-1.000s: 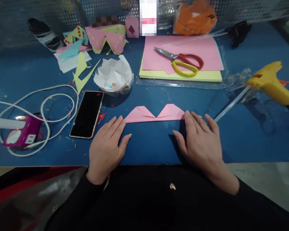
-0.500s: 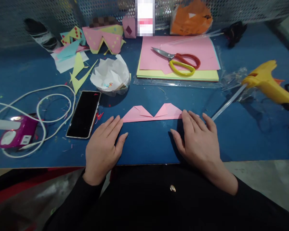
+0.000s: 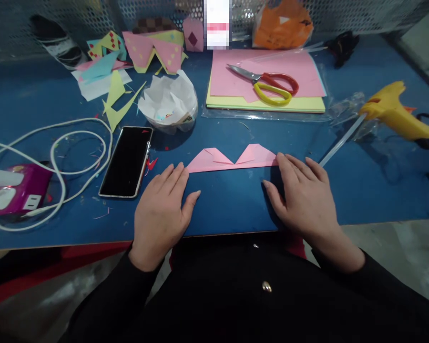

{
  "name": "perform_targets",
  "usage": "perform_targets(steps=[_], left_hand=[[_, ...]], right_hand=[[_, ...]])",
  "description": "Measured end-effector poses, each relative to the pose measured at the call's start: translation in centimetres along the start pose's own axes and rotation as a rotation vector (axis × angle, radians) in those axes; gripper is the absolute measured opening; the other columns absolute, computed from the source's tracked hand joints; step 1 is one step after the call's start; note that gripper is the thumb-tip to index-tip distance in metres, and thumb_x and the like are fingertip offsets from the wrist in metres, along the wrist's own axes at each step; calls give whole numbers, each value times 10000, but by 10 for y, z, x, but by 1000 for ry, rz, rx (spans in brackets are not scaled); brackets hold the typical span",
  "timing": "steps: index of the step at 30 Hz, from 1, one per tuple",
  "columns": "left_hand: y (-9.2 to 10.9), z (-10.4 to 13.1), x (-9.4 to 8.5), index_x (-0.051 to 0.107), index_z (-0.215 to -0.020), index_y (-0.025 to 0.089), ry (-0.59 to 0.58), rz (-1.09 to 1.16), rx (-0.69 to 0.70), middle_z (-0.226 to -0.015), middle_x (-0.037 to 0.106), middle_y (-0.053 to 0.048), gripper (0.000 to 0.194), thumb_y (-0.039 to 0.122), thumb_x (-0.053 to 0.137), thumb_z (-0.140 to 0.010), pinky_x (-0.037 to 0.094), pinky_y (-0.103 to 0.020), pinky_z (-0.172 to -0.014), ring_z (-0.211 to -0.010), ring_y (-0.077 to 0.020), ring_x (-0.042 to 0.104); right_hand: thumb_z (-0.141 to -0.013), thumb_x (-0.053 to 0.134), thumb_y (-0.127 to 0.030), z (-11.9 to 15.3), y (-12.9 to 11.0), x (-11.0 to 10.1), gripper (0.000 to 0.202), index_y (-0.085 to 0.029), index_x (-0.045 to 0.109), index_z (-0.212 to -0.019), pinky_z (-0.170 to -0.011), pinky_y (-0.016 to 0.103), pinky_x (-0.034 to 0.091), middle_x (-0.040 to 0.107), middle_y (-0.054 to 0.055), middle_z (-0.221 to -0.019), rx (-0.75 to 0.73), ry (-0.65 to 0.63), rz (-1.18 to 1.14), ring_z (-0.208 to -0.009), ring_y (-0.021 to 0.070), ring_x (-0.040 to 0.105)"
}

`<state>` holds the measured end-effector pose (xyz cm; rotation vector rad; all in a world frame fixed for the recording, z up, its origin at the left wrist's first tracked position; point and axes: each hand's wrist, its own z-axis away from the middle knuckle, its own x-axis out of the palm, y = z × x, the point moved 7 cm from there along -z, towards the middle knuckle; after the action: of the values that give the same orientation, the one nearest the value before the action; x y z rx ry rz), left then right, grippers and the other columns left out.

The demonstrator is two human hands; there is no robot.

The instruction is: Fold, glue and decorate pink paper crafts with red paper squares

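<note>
A pink folded paper (image 3: 221, 164) lies on the blue table with its straight edge towards me and two folded peaks on the far side, a V-shaped notch between them. My left hand (image 3: 161, 209) lies palm down with fingers stretched out, its fingertips on the paper's left end. At the right end, the fingertips of my right hand (image 3: 303, 195) press on the paper, its thumb held apart. Neither hand grips anything. Both tips of the paper are hidden under my fingers.
Left of my hands lie a phone (image 3: 127, 162), a white cable (image 3: 62, 166) and a purple power adapter (image 3: 19, 190). Beyond the paper are a paper-lined bowl (image 3: 169, 107) and scissors (image 3: 268, 83) on coloured sheets (image 3: 264, 102). A yellow glue gun (image 3: 396, 112) lies at the right.
The view has shifted slightly, so everything sits a little differently in the picture. Both hands keep their places on the ends of the pink paper, with no clear movement against it.
</note>
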<state>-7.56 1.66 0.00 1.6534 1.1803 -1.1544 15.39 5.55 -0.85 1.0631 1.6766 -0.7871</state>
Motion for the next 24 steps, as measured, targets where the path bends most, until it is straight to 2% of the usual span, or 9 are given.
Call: perform_targets(steps=[14,20,24], left_hand=[[3,7,4,517,-1384,-55,-22,-63,76,-1448,540,-256,682,505,412,-1010,469,-537,-1055,-1337,-410,517],[1,6,2,489,-1406,-67,-58,-74,147,-1450,529,-273,750,558,406,-1000,473,-542,-1047,-1332,-419,521],[0,3,0,523,-1366,-88,-50,-87,203,-1405,559,-299,763,568,439,-986,503,-543,-1007,-1277,-436,566]], right_hand=[[-989,464,-390,3,1,-1,540,-51,494,-1408,-1120,555,374,646,245,-1319,-27,10,-18,-1246,343,612],[-983,473,-411,2,2,-3,526,-85,513,-1394,-1113,555,389,665,222,-1301,3,17,-42,-1235,335,623],[-978,475,-412,1,3,-3,505,-111,526,-1381,-1107,552,397,676,205,-1289,21,13,-59,-1233,326,626]])
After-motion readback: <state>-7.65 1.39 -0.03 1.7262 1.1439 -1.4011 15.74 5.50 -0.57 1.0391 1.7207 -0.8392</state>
